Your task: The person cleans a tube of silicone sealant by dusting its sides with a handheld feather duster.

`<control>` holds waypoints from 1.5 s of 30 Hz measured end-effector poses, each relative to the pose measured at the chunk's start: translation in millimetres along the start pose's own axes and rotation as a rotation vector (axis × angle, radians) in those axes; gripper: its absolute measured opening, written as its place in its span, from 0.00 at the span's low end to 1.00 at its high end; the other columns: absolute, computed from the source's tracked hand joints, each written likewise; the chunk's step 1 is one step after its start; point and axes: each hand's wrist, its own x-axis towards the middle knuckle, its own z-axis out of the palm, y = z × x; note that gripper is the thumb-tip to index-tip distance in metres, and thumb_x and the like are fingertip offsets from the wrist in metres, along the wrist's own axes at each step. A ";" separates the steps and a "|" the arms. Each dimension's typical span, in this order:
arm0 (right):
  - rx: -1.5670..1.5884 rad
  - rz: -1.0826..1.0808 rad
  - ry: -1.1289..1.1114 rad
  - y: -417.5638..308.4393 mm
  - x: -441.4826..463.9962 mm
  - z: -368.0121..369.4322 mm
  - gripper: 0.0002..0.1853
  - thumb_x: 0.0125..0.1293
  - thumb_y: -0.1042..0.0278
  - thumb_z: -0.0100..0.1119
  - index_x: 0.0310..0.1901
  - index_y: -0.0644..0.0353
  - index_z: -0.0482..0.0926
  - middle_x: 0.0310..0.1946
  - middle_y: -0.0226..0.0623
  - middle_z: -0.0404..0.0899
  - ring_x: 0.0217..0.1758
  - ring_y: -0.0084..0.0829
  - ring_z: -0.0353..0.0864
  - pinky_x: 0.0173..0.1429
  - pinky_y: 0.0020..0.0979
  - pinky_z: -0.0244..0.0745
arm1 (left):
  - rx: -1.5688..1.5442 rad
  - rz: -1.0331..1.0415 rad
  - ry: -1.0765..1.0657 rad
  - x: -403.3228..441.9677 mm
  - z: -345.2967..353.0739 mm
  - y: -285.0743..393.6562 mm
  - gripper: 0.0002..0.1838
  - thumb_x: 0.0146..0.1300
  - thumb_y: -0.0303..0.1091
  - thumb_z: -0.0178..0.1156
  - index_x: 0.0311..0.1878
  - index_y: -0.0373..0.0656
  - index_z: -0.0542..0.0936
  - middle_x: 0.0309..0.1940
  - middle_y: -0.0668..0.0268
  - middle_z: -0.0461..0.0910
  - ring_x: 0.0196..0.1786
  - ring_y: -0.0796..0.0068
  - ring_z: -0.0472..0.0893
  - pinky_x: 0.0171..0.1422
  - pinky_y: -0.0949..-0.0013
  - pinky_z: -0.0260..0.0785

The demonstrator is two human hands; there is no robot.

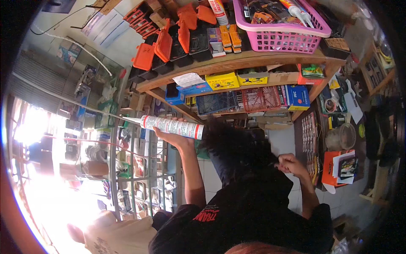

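My left hand (171, 137) is wrapped round a white sealant cartridge (175, 128) with red bands and small print. The cartridge lies almost level, its pale pointed nozzle (130, 120) toward the left. On the other side of my body, my right hand (289, 164) is closed in a fist at about waist height. What it holds, if anything, is hidden by the fingers. Between the hands is a dark, fuzzy mass (239, 148) that I cannot identify, in front of my black shirt (249, 207).
Ahead stands a wooden shelf (237, 63) with a pink basket (283, 38), orange-lidded bins (163, 46) and yellow boxes (222, 80). Glass display shelving (141, 180) is at left. A person in a cream shirt (122, 237) is close at lower left. An orange box (332, 167) lies at right.
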 end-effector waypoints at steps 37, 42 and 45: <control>0.129 -0.586 0.428 -178.1 -59.4 -26.7 0.16 0.70 0.57 0.56 0.48 0.58 0.66 0.27 0.31 0.67 0.20 0.20 0.66 0.23 0.22 0.63 | -0.019 -0.125 -0.057 -5.5 3.6 -15.0 0.30 0.67 0.67 0.37 0.44 0.47 0.69 0.25 0.65 0.73 0.25 0.68 0.75 0.31 0.64 0.72; -0.199 -0.791 0.609 -274.3 -26.7 -27.0 0.28 0.73 0.61 0.51 0.71 0.58 0.60 0.34 0.29 0.71 0.23 0.16 0.64 0.25 0.18 0.56 | 0.013 -0.177 -0.140 -16.4 8.9 -24.8 0.32 0.66 0.69 0.38 0.47 0.47 0.71 0.25 0.66 0.73 0.24 0.68 0.75 0.30 0.64 0.72; -0.393 -0.812 0.504 -324.1 0.0 -29.5 0.31 0.72 0.63 0.52 0.73 0.55 0.55 0.45 0.33 0.75 0.32 0.18 0.70 0.35 0.20 0.63 | 0.002 -0.245 -0.190 -26.8 11.7 -26.3 0.33 0.67 0.68 0.38 0.46 0.45 0.72 0.22 0.64 0.74 0.21 0.66 0.75 0.26 0.62 0.72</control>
